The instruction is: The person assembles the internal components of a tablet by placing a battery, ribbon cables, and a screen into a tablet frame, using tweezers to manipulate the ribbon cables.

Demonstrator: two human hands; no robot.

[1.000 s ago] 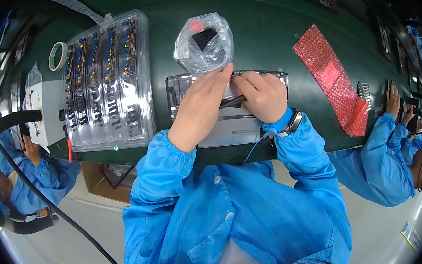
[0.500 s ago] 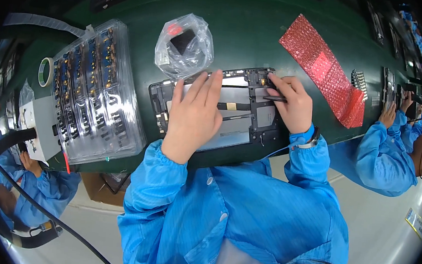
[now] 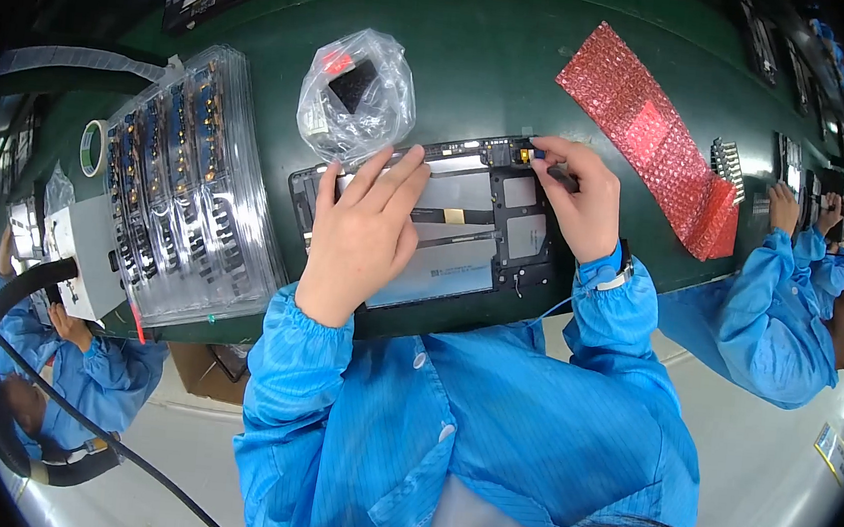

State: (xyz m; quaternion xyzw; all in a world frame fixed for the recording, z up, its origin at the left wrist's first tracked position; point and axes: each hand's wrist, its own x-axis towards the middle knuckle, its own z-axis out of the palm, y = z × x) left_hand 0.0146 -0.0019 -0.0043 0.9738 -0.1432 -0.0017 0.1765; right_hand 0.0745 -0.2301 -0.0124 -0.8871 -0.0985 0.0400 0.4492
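An opened tablet-like device (image 3: 464, 237), with black frame, silver shield and flat cables, lies on the green work surface (image 3: 480, 58) in front of me. My left hand (image 3: 359, 233) rests flat on its left part, fingers spread. My right hand (image 3: 580, 199) pinches a small dark tool whose blue tip (image 3: 535, 155) touches the device's top edge near a small gold part.
A clear plastic bag (image 3: 359, 92) with a black part lies just beyond the device. Stacked clear trays of small components (image 3: 188, 183) stand at left, with a tape roll (image 3: 91, 146) beside them. Red bubble wrap (image 3: 654, 133) lies at right. Co-workers in blue sit at both sides.
My left hand has flattened onto the device's left part. My right hand has shifted right to the device's upper edge with the tool. The view has moved closer.
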